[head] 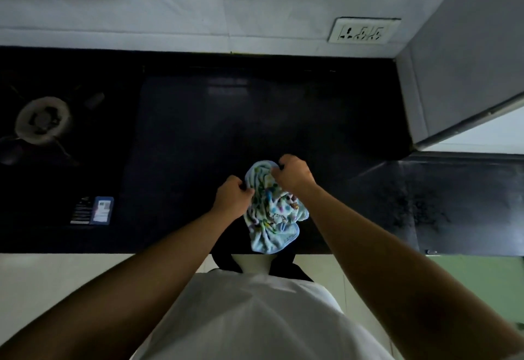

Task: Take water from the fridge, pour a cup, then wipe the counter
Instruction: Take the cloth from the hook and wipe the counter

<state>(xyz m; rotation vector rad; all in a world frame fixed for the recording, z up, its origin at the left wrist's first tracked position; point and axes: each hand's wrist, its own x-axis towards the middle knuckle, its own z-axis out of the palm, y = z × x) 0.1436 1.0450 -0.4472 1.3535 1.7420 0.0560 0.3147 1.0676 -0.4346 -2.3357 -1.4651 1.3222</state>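
Cloth bunched in both hands, fingers curled under, hiding the grip.

Bare forearms — no sleeves in sight — above a plain white shirt with dark trousers.

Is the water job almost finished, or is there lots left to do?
Nearly finished, it seems. No bottle or cup is in view, so pouring cannot be checked. The left hand and right hand both grip the patterned cloth above the dark counter. Wiping is left.
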